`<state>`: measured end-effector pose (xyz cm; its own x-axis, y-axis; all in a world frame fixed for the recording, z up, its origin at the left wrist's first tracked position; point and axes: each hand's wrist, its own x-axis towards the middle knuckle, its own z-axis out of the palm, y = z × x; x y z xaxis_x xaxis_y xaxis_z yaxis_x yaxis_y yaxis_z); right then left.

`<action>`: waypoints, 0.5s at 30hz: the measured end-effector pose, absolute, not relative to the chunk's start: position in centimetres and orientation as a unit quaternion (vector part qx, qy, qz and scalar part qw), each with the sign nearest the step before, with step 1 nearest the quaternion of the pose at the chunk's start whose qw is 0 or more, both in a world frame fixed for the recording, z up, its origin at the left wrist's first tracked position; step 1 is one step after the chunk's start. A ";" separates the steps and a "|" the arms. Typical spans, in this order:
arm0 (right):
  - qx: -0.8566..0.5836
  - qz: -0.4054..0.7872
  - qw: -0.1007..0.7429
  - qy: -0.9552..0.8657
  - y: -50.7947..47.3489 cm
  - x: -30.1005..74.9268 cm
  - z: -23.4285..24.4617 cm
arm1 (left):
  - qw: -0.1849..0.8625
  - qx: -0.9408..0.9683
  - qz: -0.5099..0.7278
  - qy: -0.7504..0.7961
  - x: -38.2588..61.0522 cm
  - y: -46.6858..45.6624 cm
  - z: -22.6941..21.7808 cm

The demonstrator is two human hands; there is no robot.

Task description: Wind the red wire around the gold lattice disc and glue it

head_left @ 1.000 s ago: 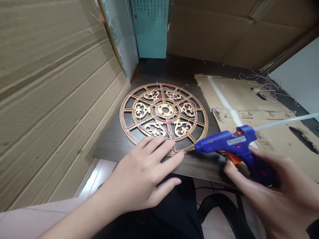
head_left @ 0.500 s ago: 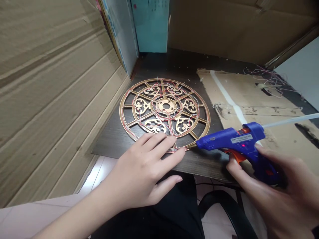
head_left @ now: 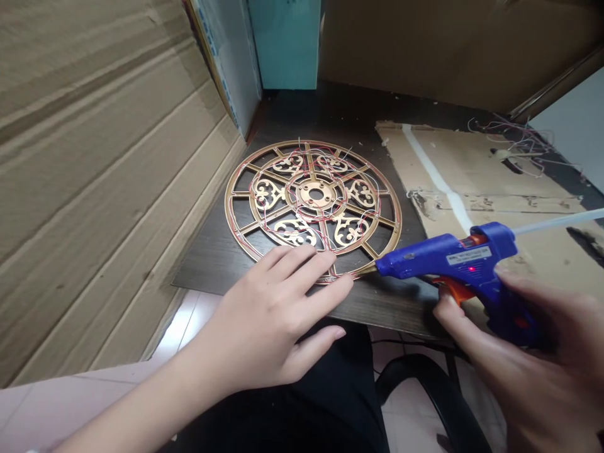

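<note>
The right hand (head_left: 533, 352) is gripping the glue gun (head_left: 453, 264), pointing left at the gold wheel (head_left: 312, 207); the left hand (head_left: 274, 321) is pressing flat, fingers spread.

Torn cardboard sheet (head_left: 476, 182) on dark table (head_left: 330, 113), loose wire scraps (head_left: 523, 141) at back, cardboard wall (head_left: 94, 157) left.

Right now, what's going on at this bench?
A person is working on a round gold ornamental frame strung with thin red wire, lying flat on a dark tabletop. The left hand lies flat on the frame's near rim. The right hand grips a blue hot glue gun, indicator lit, nozzle tip at the rim just beside the left fingertips. A torn cardboard sheet lies to the right.
</note>
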<state>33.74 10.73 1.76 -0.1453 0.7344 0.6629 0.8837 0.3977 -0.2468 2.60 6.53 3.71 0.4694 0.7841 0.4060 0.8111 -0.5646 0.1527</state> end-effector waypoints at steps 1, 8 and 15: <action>-0.531 -0.114 0.370 -0.753 10.8 33.5 1.9 | 0.029 -0.857 -0.218 -0.465 2.6 6.6 3.7; -0.512 -0.170 0.358 -0.763 11.0 33.1 1.9 | 0.023 -0.861 -0.208 -0.464 2.4 6.4 3.9; -0.497 -0.176 0.358 -0.770 11.4 33.6 1.6 | 0.026 -0.860 -0.204 -0.467 2.5 6.3 3.8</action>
